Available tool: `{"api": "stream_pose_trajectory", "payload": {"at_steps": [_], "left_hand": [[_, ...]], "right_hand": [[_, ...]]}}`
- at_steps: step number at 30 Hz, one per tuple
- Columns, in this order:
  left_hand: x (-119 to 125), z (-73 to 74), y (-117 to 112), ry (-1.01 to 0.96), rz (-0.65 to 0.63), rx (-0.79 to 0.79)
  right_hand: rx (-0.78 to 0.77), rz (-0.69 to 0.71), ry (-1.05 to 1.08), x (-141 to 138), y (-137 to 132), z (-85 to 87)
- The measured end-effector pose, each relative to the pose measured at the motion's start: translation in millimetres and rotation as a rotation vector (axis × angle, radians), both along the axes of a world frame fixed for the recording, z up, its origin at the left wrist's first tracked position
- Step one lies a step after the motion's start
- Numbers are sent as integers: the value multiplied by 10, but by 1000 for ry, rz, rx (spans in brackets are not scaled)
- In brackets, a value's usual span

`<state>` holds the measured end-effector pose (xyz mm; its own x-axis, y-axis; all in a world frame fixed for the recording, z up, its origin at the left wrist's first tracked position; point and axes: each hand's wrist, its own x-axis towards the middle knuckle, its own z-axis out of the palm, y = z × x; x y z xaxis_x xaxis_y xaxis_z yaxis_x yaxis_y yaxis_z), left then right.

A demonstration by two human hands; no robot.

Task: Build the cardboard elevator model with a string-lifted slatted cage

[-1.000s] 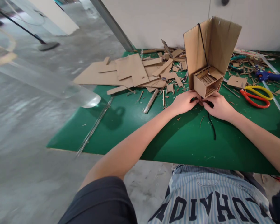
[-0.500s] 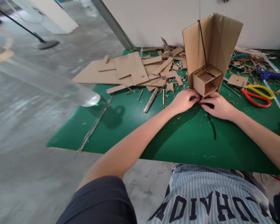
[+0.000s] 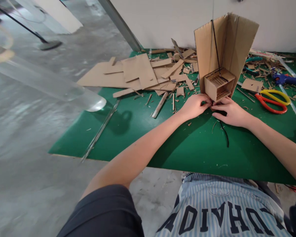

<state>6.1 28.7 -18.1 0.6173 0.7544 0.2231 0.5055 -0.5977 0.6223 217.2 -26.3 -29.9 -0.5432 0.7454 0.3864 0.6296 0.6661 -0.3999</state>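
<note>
Two tall cardboard panels (image 3: 243, 46) stand upright, joined at a corner. A small open-fronted cardboard box (image 3: 210, 88) with a slatted top sits low between them. One black cord (image 3: 215, 44) runs from the panel's upper edge down to the box. At the front underside of the box, my left hand (image 3: 195, 105) is closed in a pinch. My right hand (image 3: 232, 111) meets it there from the other side, fingertips together beneath the box. Whatever lies between the fingertips is too small and hidden to name. Below them, a loose black cord (image 3: 225, 133) trails over the table.
Cardboard scraps (image 3: 138, 70) pile up at the back left of the green table (image 3: 187, 151). Scissors (image 3: 273, 101) with red and yellow handles and a blue glue gun (image 3: 287, 79) lie on the right. A clear tube (image 3: 64, 89) juts in from the left.
Both hands stay at the underside of the box. The right thumb has shifted very slightly; the rest differs only by a small movement of the view.
</note>
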Motion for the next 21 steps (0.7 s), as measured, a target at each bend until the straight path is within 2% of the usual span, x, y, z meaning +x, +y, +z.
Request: {"api": "stream_pose_trajectory", "payload": {"at_steps": [11, 21], "left_hand": [[22, 32, -127, 52, 47, 43], [238, 119, -332, 262, 310, 59]], "right_hand": [[-41, -119, 69, -68, -14, 51], [-45, -159, 87, -96, 27, 26]]}}
